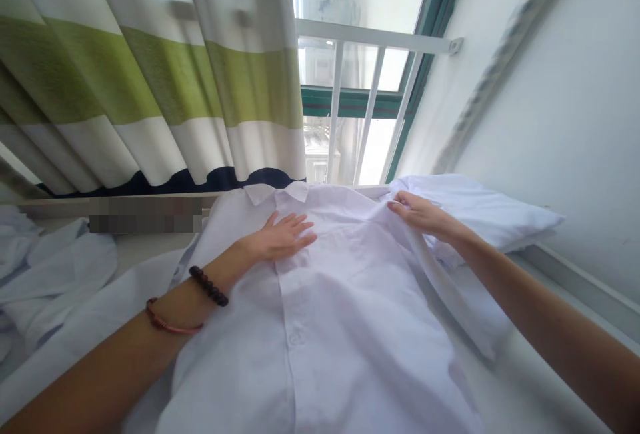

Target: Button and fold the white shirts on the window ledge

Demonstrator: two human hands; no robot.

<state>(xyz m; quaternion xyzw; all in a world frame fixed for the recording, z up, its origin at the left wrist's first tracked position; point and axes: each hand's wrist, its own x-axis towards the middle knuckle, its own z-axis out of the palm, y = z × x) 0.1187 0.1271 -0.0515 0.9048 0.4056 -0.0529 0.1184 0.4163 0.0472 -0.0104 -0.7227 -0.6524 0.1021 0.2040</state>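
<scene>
A white button-up shirt (340,301) lies front side up before me, its collar (280,195) at the far end and its button placket running toward me. My left hand (285,235) rests flat on the chest of the shirt just below the collar, fingers spread. At the shoulder on the right, my right hand (419,213) pinches the shirt fabric between thumb and fingers. The right sleeve (465,301) hangs down from there toward the surface. Two bracelets, one of dark beads and one reddish, circle my left wrist.
Folded white clothes (480,211) are stacked at the back right by the wall. Crumpled white garments (55,267) lie on the left. Behind the surface hang a white and green curtain (160,74) and a window with a white railing (375,35).
</scene>
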